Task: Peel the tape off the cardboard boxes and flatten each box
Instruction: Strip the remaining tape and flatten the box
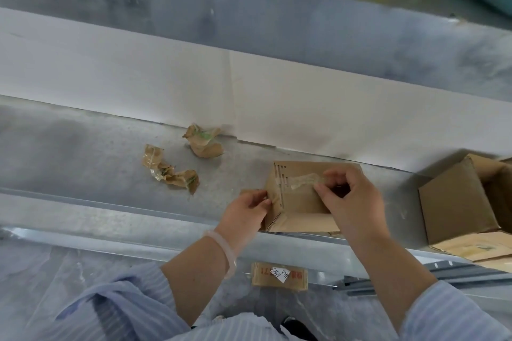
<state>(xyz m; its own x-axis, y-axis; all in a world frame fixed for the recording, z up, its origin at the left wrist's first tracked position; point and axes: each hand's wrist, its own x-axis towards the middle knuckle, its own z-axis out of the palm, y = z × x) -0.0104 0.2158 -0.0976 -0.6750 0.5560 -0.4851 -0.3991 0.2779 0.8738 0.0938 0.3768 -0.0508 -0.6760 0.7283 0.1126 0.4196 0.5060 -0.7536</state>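
A small white label (279,276) carries handwritten dark digits that seem to read 8391, then 839 and a stroke too blurred to tell. It is stuck on a flat cardboard piece (297,283) lying below the open cardboard box (299,199). Red print beside the label is unreadable. Faint print on a cardboard sheet (482,248) right of the box is illegible.
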